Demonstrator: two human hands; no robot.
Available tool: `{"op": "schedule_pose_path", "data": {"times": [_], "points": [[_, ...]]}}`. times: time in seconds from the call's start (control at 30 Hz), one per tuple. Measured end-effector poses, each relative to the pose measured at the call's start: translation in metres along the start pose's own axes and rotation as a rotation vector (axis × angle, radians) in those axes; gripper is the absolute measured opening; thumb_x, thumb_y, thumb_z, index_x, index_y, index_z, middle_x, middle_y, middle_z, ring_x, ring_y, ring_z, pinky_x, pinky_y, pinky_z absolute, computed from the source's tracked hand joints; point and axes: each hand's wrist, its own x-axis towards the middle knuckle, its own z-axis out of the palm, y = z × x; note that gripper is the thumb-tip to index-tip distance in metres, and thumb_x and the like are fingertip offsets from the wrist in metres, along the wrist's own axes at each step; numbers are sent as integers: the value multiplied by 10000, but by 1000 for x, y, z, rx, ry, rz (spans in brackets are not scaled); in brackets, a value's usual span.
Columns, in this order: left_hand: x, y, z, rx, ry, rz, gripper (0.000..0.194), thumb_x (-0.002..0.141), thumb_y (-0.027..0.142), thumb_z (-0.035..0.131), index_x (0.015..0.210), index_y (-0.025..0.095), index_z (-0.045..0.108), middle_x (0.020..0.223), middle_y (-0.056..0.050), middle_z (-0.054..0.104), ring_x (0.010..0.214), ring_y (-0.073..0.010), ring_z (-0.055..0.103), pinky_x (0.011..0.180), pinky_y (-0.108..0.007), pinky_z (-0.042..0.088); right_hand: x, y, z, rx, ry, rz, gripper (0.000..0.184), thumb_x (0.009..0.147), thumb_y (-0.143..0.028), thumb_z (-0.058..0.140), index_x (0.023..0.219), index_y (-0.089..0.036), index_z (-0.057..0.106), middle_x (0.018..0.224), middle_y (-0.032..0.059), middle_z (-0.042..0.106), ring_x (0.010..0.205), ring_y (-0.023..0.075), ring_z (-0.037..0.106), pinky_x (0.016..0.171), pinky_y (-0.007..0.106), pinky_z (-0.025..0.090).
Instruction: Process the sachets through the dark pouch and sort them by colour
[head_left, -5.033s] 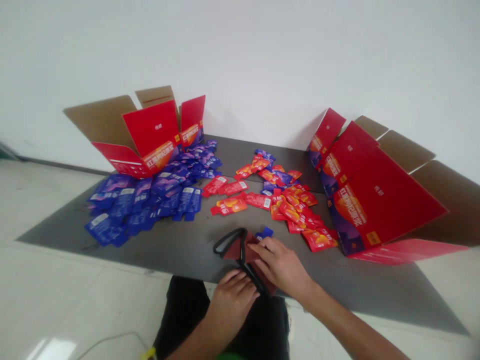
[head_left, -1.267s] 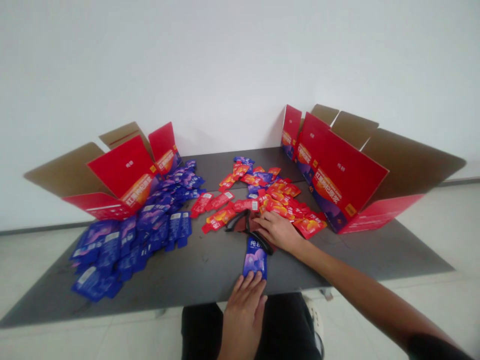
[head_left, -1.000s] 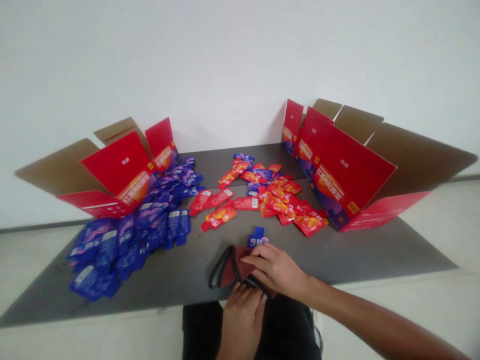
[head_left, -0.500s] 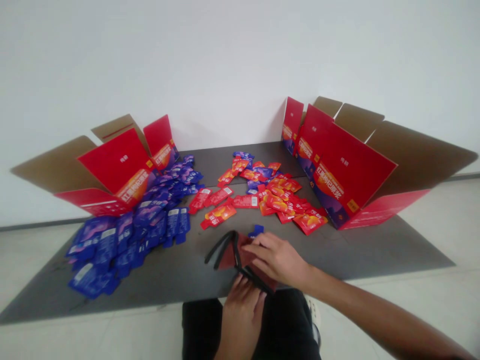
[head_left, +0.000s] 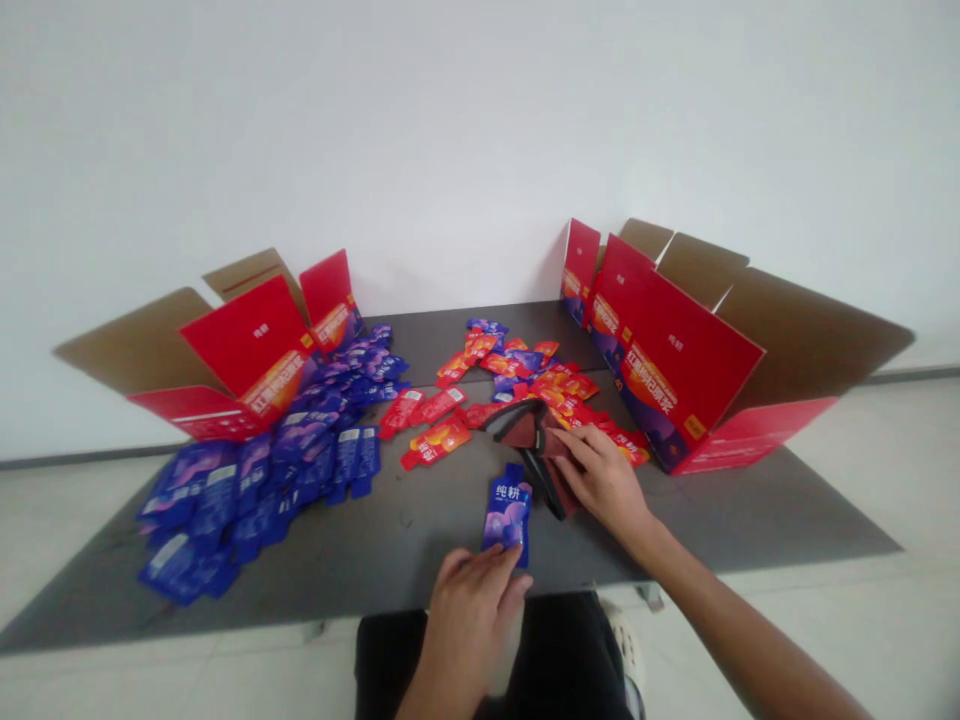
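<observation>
Nearest the camera, dark trousers [head_left: 566,650] show below the edge of a grey table [head_left: 375,565], where a left hand [head_left: 465,610], unclenched, rests its fingertips on the lower end of a blue packet [head_left: 504,512]. The packet lies near the table's front edge, its cap end pointing away from the person; a blue rim along its right side may belong to another packet beneath. Just beyond and to the right, a right hand [head_left: 609,485] pinches a brown case [head_left: 551,441] with black edging, its exact kind hard to make out. Whether the case touches the table cannot be told.

Good handling here likely calls for light, flat fingertips on the slick packet, so it neither skids nor creases, and a firm pinch on the case's edge, since its limp sides look ready to fold over and snag the red packets [head_left: 436,440] close by.

Farther off, a broad heap of blue packets [head_left: 300,445] lies at left, a mixed red-and-blue heap [head_left: 566,385] at centre right. Open red boxes [head_left: 675,370] flank both heaps, before a pale wall [head_left: 465,130].
</observation>
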Motion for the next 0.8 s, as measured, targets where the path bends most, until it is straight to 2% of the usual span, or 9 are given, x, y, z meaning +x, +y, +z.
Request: {"op": "schedule_pose_path", "data": {"times": [0.07, 0.13, 0.23, 0.33, 0.5, 0.67, 0.73, 0.8], "points": [[22, -2, -9, -4, 4, -89, 282, 1066, 340, 481, 1269, 266, 663, 1057, -33, 783, 926, -220, 737, 931, -447, 496, -24, 1, -14, 33, 92, 89, 326, 1011, -289, 548, 1329, -236, 598, 1136, 93, 638, 1040, 245, 621, 900, 391, 533], [44, -7, -10, 52, 36, -148, 287, 1062, 352, 486, 1265, 259, 665, 1063, -45, 764, 964, -228, 707, 947, -447, 467, -49, 6, -24, 24, 142, 185, 306, 1003, -317, 563, 1294, -241, 620, 1101, 79, 635, 1009, 238, 630, 889, 380, 532], [70, -16, 1, 191, 57, -210, 412, 1018, 417, 557, 1356, 188, 614, 1212, -117, 689, 1130, -296, 618, 961, -461, 461, -80, 15, -29, 12, 215, 290, 269, 989, -363, 578, 1212, -233, 656, 1048, 62, 640, 950, 223, 644, 810, 336, 538], [84, -25, 17, 230, 45, -264, 538, 984, 494, 576, 1386, 136, 593, 1236, -160, 636, 1128, -326, 578, 948, -463, 480, -99, 19, -28, 43, 260, 378, 261, 988, -389, 572, 1174, -234, 669, 1055, 56, 650, 951, 219, 651, 801, 323, 534], [97, -41, 28, -54, -50, -292, 527, 925, 453, 649, 1351, 144, 630, 1174, -153, 637, 1102, -312, 606, 993, -432, 474, -108, 20, -22, 70, 254, 461, 301, 992, -420, 556, 1210, -238, 657, 1091, 70, 651, 1004, 241, 644, 854, 351, 524], [107, -55, 31, -187, -93, -321, 537, 842, 365, 735, 1335, 175, 638, 1178, -132, 698, 1074, -286, 659, 938, -378, 497, -110, 23, -16, 75, 225, 459, 315, 998, -438, 542, 1235, -258, 643, 1116, 70, 637, 1019, 238, 642, 864, 354, 524], [112, -58, 29, -237, -105, -318, 415, 822, 345, 750, 1198, 174, 710, 1071, -97, 732, 992, -269, 676, 856, -339, 505, -111, 25, -15, 80, 222, 463, 318, 996, -451, 542, 1232, -264, 643, 1125, 64, 636, 1028, 235, 644, 866, 347, 526], [117, -57, 24, -286, -126, -306, 226, 816, 361, 755, 935, 169, 763, 845, -41, 722, 808, -228, 670, 716, -288, 484, -112, 26, -14, 79, 219, 476, 324, 989, -472, 544, 1216, -267, 649, 1119, 57, 637, 1023, 232, 650, 862, 341, 530]]}}
